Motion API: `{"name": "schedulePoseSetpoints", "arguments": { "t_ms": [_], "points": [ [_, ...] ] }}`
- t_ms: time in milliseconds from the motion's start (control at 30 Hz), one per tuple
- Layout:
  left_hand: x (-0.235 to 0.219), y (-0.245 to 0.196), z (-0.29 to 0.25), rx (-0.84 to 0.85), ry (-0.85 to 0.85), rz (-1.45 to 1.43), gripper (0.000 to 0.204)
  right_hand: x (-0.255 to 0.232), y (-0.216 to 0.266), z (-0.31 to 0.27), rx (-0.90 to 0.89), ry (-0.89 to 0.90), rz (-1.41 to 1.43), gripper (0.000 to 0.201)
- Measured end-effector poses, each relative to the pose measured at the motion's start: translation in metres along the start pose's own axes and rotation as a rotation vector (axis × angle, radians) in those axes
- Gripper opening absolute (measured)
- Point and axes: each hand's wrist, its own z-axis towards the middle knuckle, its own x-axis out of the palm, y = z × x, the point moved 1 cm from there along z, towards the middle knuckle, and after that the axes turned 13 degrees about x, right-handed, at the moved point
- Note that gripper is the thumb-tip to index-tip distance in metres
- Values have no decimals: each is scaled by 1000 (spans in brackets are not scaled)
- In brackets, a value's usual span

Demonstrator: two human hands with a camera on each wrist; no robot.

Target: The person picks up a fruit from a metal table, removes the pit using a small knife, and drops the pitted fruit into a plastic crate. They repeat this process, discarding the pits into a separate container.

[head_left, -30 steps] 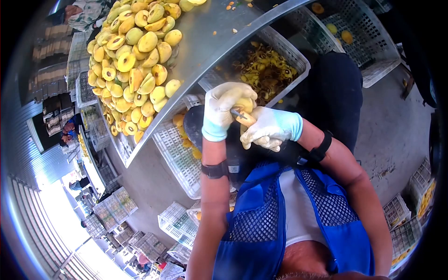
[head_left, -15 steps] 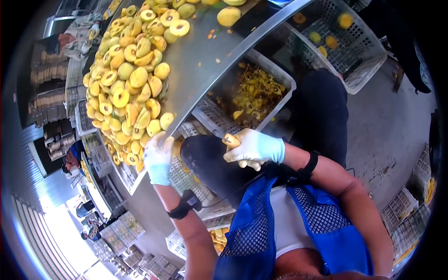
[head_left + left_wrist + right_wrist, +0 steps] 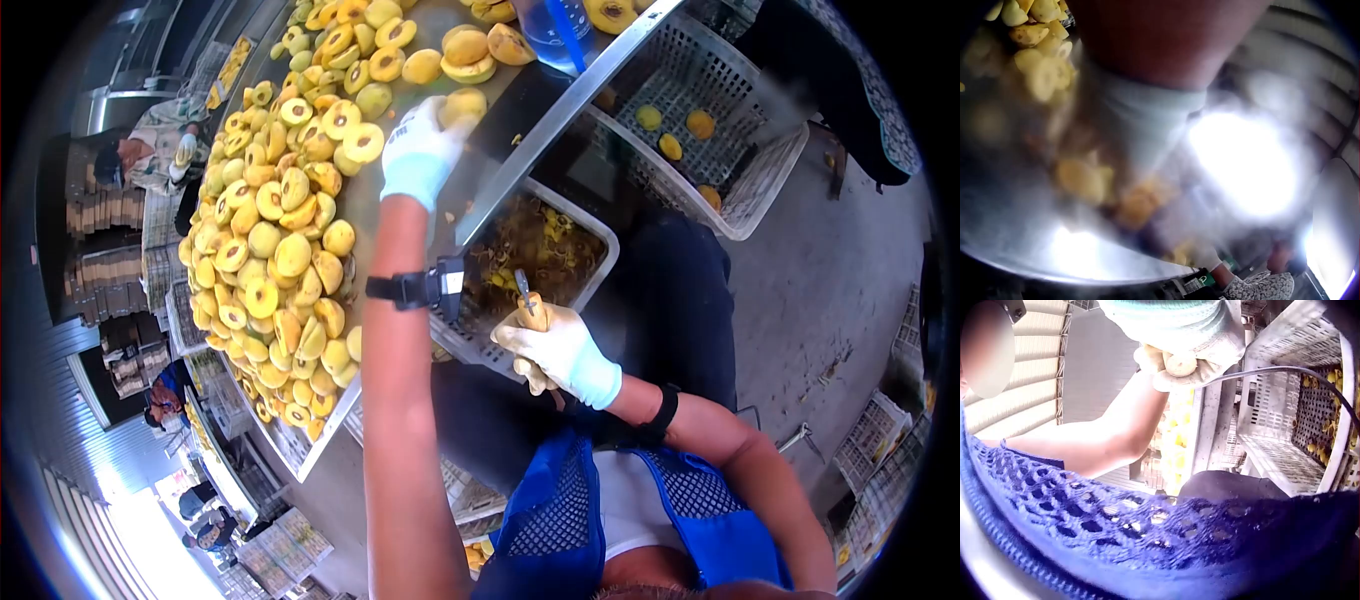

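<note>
My gloved left hand [image 3: 420, 158] reaches over the metal table [image 3: 440, 215], thumb and fingers round a yellow peach [image 3: 465, 105]. More peaches [image 3: 468, 55] lie just beyond it, and a big pile of halved peaches [image 3: 275, 240] is heaped to its left. In the left wrist view the hand is blurred below the glove cuff [image 3: 1154, 119]. Over my lap, my gloved right hand [image 3: 550, 345] grips a wooden-handled tool [image 3: 533, 312] whose short metal tip points up and away. The round handle end [image 3: 1182, 364] shows in the right wrist view.
A crate of peels and scraps [image 3: 545, 245] stands under the table edge. Right of it, another crate [image 3: 740, 130] holds several peaches. A clear blue-tinted container [image 3: 555, 35] sits on the table's far side. Other people [image 3: 140, 155] and stacked crates are at left.
The hands were together at a peach over my lap. My left hand parted toward the table's near corner, then moved up to another peach. The right hand kept the tool.
</note>
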Motion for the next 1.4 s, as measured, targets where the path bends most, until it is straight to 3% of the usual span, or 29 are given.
{"name": "schedulePoseSetpoints", "arguments": {
  "t_ms": [67,200,300,367,400,433,500,567,633,767,900,1100,1200,1300,1400],
  "points": [
    [13,0,24,-27,12,65,73,-4,-1,2,-37,-1,40,24],
    [7,-9,47,-136,211,64,77,-8,-5,5,-122,38,134,21],
    [15,20,34,-32,46,50,66,-10,-3,3,-149,36,93,22],
    [6,32,8,-209,-47,-472,59,-11,-3,0,-154,48,97,21],
    [2,37,-9,-260,-150,-866,52,-11,-3,-2,-156,55,98,21],
    [2,49,-30,-213,-230,-1128,56,-10,-2,-5,-160,42,52,21],
    [-17,37,-74,-214,-235,-1670,62,-9,2,-11,-158,22,-48,21],
    [-21,22,-113,-127,-292,-1914,75,-7,0,-10,-185,30,-98,20],
    [-24,-10,-148,-258,-422,-1852,79,-3,-2,-10,-205,13,-154,21],
    [-6,-56,-201,-354,-452,-1745,70,0,-8,-5,-270,-51,-300,23],
    [8,-87,-225,-364,-522,-1671,65,7,-5,-15,-283,-55,-414,14],
    [5,-102,-237,-288,-559,-1353,55,3,-22,-1,-423,-13,-475,17],
    [9,-98,-241,-320,-556,-1270,53,1,-22,0,-381,43,-523,14],
    [5,-99,-240,-249,-491,-1092,54,-1,-10,-13,-99,159,-535,12],
    [2,-99,-241,-308,-392,-1420,55,-6,-13,-9,-40,311,-532,24]
  ]
}}
